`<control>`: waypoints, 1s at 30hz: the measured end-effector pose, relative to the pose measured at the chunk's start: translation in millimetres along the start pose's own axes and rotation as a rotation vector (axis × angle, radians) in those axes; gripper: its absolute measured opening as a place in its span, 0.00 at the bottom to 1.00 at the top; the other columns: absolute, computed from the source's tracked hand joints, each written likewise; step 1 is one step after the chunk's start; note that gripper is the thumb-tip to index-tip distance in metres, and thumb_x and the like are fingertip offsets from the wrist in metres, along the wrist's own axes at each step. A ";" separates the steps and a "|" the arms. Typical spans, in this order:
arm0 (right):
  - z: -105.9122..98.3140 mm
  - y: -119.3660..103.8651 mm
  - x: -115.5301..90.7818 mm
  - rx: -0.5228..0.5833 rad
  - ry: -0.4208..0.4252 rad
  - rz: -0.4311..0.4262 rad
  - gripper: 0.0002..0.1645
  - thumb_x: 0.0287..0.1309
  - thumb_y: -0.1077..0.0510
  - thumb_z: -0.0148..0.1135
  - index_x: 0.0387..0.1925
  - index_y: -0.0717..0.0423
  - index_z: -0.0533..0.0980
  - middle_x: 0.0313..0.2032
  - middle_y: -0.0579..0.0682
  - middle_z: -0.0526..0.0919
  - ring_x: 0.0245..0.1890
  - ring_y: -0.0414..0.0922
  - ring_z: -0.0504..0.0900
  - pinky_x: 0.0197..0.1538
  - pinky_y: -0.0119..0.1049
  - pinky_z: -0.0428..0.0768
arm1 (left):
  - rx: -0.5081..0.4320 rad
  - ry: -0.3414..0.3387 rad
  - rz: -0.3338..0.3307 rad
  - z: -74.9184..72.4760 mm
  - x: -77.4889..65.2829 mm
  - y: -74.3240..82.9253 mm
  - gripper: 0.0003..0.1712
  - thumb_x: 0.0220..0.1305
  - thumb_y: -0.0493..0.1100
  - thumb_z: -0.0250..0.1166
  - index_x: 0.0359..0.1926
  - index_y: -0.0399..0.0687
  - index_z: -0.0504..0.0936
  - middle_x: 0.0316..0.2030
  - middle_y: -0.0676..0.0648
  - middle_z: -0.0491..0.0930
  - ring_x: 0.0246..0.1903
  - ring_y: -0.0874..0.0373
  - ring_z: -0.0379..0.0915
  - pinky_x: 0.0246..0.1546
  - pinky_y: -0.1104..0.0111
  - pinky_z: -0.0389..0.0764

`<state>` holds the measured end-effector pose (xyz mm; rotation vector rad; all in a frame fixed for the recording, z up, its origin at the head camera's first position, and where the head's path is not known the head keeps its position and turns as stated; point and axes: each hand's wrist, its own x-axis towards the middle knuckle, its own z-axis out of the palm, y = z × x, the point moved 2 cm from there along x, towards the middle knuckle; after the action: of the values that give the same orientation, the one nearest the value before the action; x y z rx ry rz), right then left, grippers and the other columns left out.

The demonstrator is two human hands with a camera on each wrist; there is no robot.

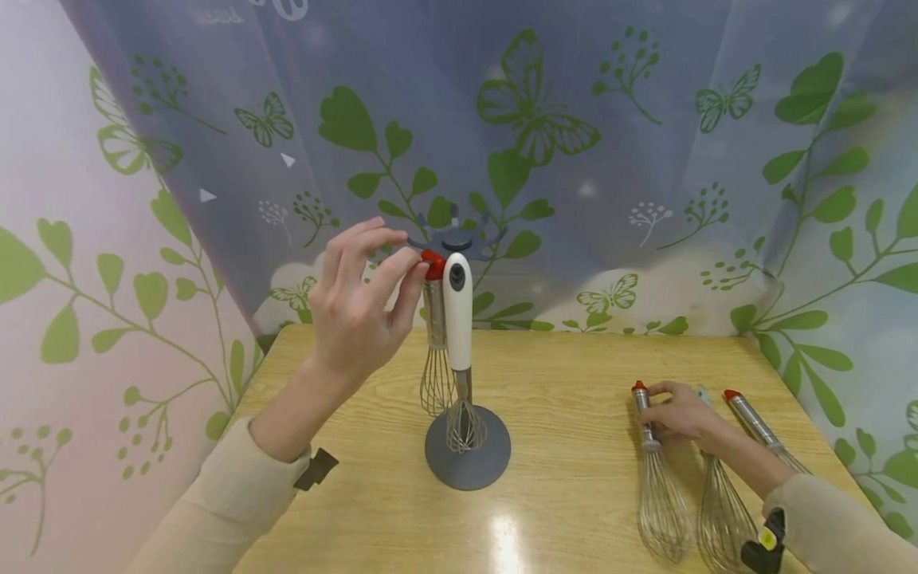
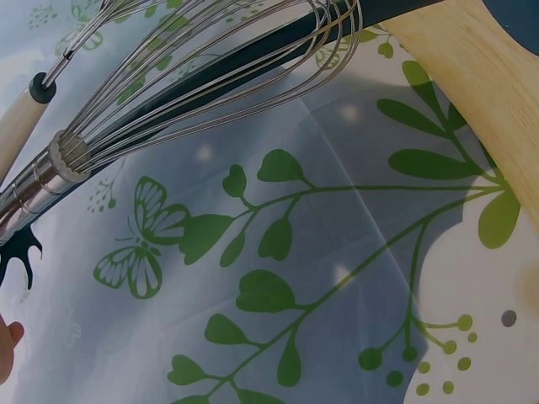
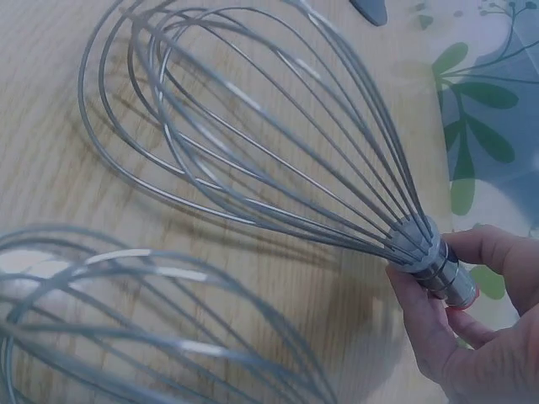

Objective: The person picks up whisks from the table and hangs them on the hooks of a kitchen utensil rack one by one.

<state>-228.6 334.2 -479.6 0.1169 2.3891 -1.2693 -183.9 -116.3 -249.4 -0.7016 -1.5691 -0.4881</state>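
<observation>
A dark grey rack (image 1: 495, 466) with a round base and hooked top holds two hanging whisks. My left hand (image 1: 362, 299) pinches the red end of the metal-handled whisk (image 1: 435, 315) at the hooks. Beside it hangs a smaller white-handled whisk (image 1: 459, 319). In the left wrist view, the metal whisk's wires (image 2: 227, 80) cross the upper left; its red end is out of frame. At the right of the table, my right hand (image 1: 677, 414) grips the steel handle of another red-tipped whisk (image 1: 661, 502), whose wire loops point toward me.
Right of the gripped whisk lie a whisk with a pale-tipped handle (image 1: 724, 510), partly behind my right forearm, and another red-tipped whisk (image 1: 756, 422). They lie on a wooden table (image 1: 566, 446). A patterned curtain (image 1: 645, 199) hangs behind the table.
</observation>
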 end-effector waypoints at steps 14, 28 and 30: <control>6.5 -14.6 -6.9 0.066 0.005 -0.052 0.44 0.69 0.60 0.63 0.75 0.73 0.52 0.56 0.72 0.77 0.42 0.48 0.86 0.43 0.48 0.92 | 0.007 -0.005 -0.006 0.4 -0.6 0.2 0.02 0.67 0.36 0.68 0.37 0.41 0.85 0.43 0.38 0.85 0.52 0.39 0.83 0.42 0.49 0.90; 15.1 -30.6 -15.1 0.097 0.013 -0.086 0.45 0.70 0.61 0.63 0.77 0.71 0.51 0.53 0.67 0.79 0.40 0.47 0.86 0.44 0.49 0.93 | 0.010 -0.004 -0.010 0.7 0.0 0.4 0.03 0.67 0.36 0.68 0.37 0.40 0.85 0.43 0.38 0.85 0.52 0.40 0.83 0.45 0.49 0.90; 16.6 -33.2 -16.4 0.109 0.016 -0.087 0.44 0.71 0.61 0.63 0.77 0.71 0.51 0.52 0.66 0.79 0.40 0.47 0.85 0.44 0.50 0.93 | 0.010 -0.004 -0.010 0.7 0.2 0.4 0.02 0.67 0.36 0.68 0.37 0.41 0.85 0.43 0.38 0.85 0.52 0.40 0.83 0.45 0.49 0.90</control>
<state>-217.3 303.6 -455.4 0.0567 2.3606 -1.4443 -184.1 -115.5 -249.3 -0.6876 -1.5786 -0.4856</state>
